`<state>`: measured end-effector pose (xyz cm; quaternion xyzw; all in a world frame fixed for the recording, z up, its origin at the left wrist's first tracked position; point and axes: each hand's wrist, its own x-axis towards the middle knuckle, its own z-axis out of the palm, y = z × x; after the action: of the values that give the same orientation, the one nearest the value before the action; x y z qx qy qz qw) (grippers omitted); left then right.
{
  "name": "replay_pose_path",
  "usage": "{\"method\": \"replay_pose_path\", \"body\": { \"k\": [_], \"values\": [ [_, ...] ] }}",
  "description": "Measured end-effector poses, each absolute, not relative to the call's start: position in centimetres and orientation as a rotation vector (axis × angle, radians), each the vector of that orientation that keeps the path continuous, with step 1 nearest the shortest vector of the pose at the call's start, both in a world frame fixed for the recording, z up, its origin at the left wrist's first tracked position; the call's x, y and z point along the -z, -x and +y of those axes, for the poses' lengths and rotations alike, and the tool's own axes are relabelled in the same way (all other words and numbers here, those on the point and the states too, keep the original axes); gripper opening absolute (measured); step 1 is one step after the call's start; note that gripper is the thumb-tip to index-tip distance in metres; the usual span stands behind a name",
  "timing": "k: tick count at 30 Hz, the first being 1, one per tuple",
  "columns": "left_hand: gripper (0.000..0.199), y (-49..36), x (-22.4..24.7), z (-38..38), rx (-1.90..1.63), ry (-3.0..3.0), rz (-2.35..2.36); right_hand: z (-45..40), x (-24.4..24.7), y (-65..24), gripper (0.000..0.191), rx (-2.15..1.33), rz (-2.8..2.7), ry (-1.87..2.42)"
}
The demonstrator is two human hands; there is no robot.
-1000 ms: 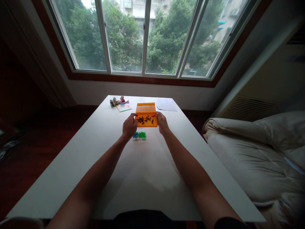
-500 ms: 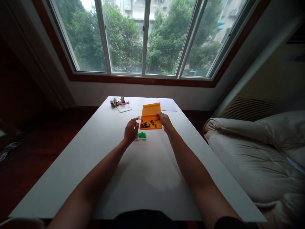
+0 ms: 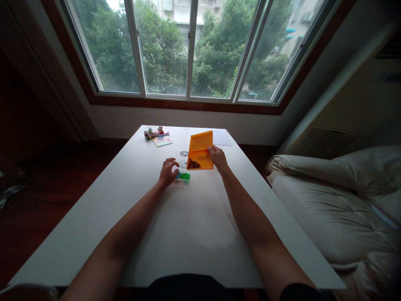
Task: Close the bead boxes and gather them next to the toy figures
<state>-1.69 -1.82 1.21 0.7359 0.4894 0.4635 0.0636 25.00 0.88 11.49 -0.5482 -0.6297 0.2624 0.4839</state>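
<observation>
only the right hand (image 3: 218, 159) on the orange box (image 3: 205, 160)

Black clothing (image 3: 184, 288) shows as a plain, rounded shape at the near edge of the white table (image 3: 194, 230). A black sleeve (image 3: 299, 292) with a curved hem wraps the right arm (image 3: 250, 213) at that same edge, towards the table's right corner. Below the hem, the arm is bare through to the right hand (image 3: 217, 158). Over the table, the left arm (image 3: 125, 234) and left hand (image 3: 167, 172) are bare too.
</observation>
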Motion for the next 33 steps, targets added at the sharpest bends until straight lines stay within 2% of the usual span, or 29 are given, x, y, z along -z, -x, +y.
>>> {"method": "replay_pose_path", "body": {
  "k": [5,18,27,33],
  "values": [
    [0.024,2.4,0.4,-0.7,-1.195,-2.161,1.304,0.7,-11.4,-24.7,0.041,-0.525,-1.562,1.396],
    [0.056,2.2,0.1,-1.5,-1.081,-2.112,1.225,-0.8,-11.5,-23.2,0.032,-0.08,-2.03,1.37],
    [0.059,1.9,0.4,-1.3,-1.134,-1.945,1.149,-1.8,-11.5,-22.5,0.027,-0.029,-2.187,1.161],
    [0.05,1.7,1.3,-0.8,-1.204,-1.892,1.138,-1.9,-11.1,-22.0,0.024,0.045,-2.247,1.083]
  ]
}}
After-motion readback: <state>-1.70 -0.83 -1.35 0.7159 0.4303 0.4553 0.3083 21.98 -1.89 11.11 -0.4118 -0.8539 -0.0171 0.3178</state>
